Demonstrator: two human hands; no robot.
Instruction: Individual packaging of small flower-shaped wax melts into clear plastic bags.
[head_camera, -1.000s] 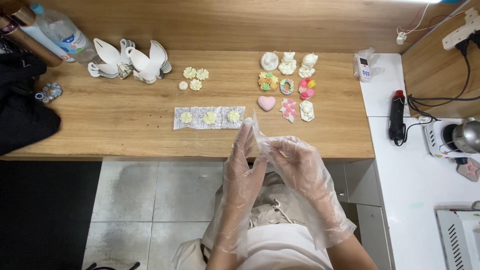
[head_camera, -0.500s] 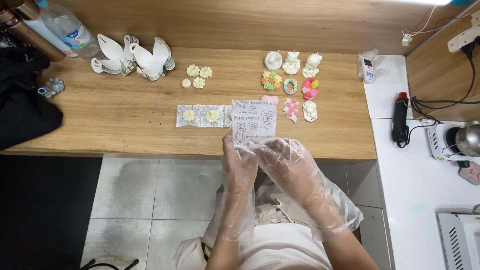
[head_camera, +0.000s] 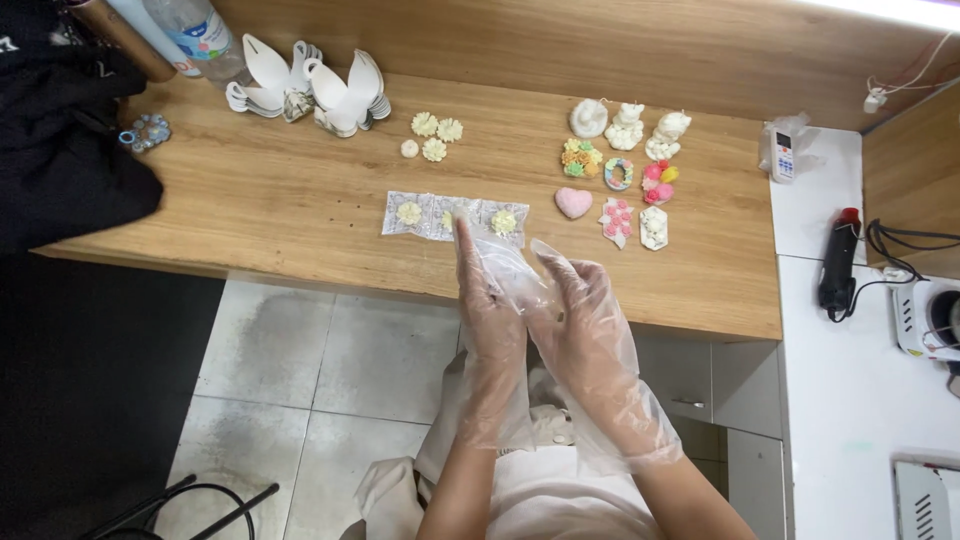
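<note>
Clear plastic bag (head_camera: 508, 268) pinched between both gloved hands above the near edge of the wooden table (head_camera: 300, 210); left hand (head_camera: 490, 305) fingers extended upward along the film, right hand (head_camera: 580, 320) fingers curled narrow onto it. Just beyond the fingertips lies a patterned strip of packets (head_camera: 455, 215) holding three cream flower pieces. To its right: pink heart (head_camera: 573, 202), then coloured moulded pieces. Farther back, loose cream flowers (head_camera: 432, 135), white folded shapes (head_camera: 310, 90). Black heat gun (head_camera: 838, 262) on the white counter at right
</note>
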